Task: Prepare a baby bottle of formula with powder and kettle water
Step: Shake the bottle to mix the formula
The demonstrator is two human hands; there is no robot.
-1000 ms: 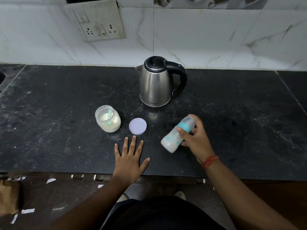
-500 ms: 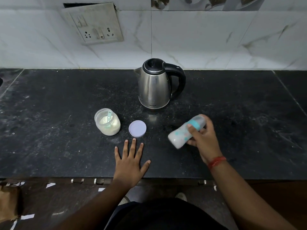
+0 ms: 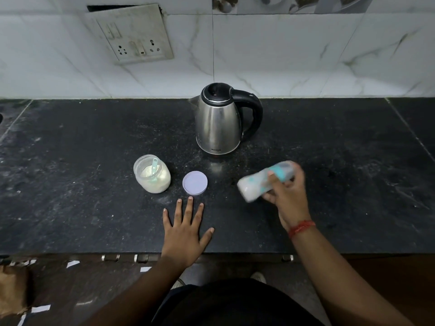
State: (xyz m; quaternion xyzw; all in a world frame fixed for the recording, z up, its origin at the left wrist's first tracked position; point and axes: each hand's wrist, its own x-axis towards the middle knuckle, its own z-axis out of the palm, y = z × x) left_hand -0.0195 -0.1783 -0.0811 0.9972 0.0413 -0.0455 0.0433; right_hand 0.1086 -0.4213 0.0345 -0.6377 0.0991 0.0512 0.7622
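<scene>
Head view, reading from left to right across the dark stone table (image 3: 70,184). At about 10 o'clock from the left hand stands an open clear jar (image 3: 152,177) of pale powder, with a small light-green scoop (image 3: 154,166) stuck into the powder. Just to the jar's right, at 3 o'clock from it and apart from it, lies a round lilac lid (image 3: 195,183), flat on the table. The left hand (image 3: 186,234) rests palm-down near the table's front edge, its fingers straight and spread, holding nothing; its fingertips (image 3: 190,198) point toward 12 o'clock and end just short of the lid. At 12 o'clock from the lid, farther back, stands a steel kettle (image 3: 219,123) with a black lid, its black handle (image 3: 253,114) turned to 3 o'clock and its spout to 9 o'clock. To the right, the right hand (image 3: 286,196) has its fingers curled round a baby bottle (image 3: 263,180), which is held above the table, tilted almost on its side, with the teal ring at 2 o'clock and the base at 8 o'clock. The bottle is blurred, and its contents look whitish. A red thread band (image 3: 301,228) circles the right wrist. On the tiled wall at 11 o'clock from the kettle sits a socket plate (image 3: 134,34).
</scene>
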